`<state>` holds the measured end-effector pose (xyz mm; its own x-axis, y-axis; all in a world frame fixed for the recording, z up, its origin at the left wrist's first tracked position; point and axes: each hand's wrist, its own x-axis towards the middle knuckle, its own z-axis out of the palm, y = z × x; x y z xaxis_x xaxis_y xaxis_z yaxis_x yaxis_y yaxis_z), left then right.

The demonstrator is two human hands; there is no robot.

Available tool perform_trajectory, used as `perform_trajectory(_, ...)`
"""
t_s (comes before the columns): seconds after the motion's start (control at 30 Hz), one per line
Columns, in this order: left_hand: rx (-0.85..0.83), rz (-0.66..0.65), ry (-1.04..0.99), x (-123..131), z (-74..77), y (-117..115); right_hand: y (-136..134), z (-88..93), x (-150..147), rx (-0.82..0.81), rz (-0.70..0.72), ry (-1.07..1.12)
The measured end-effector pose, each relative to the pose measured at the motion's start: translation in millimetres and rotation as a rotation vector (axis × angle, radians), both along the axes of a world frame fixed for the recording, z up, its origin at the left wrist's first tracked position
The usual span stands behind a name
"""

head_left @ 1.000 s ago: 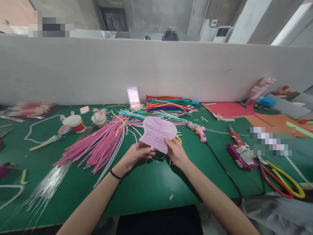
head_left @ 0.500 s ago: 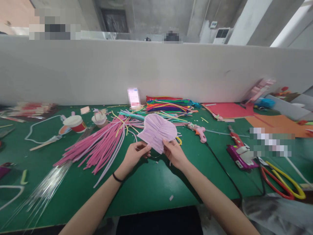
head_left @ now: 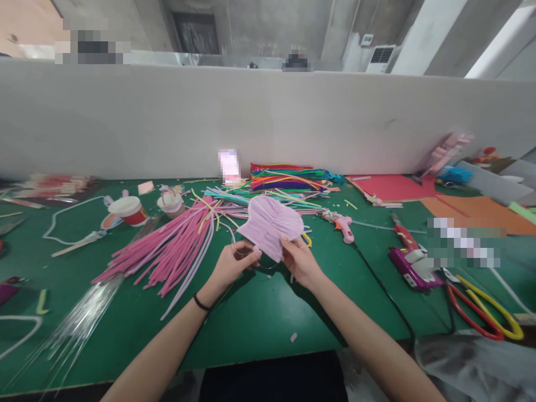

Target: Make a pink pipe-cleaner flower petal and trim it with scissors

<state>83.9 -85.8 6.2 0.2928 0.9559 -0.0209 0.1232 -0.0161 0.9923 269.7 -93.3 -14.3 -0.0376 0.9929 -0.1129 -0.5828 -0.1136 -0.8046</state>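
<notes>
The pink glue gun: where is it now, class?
In the head view, the pink glue gun lies on the green table, just right of the lilac piece and the right hand, and left of the purple box.

Between the two forearms, the near part of the green counter is the widest open lane, with one small white scrap in it. Farther in, the left hand, the right hand and the lilac piece they meet at block the middle. To the left, a fan of pink stems and a bundle of thin silvery wires obstruct any low sweep. To the right, bare green leads toward a purple block, but the glue gun's black cord crosses diagonally. Behind, heaped coloured stems and a grey partition limit forward reach.
</notes>
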Motion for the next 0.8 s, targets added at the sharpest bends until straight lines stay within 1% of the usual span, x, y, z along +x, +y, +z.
perform_trajectory(0.1,-0.014,-0.015,-0.022,-1.0,-0.1,0.2,0.3,0.7,1.3,-0.011,0.003,-0.016)
perform_trajectory(0.43,0.016,-0.005,-0.016,-2.0,1.5,-1.1,0.5,3.0,3.5,-0.058,-0.014,-0.018)
perform_trajectory(0.63,-0.016,-0.087,-0.090,-0.2,5.8,-2.8,0.5,6.3,4.5,-0.045,-0.044,-0.039)
perform_trajectory(0.8,-0.018,-0.083,-0.081,-0.6,4.7,-1.9,-0.3,10.2,4.5,-0.027,-0.072,-0.036)
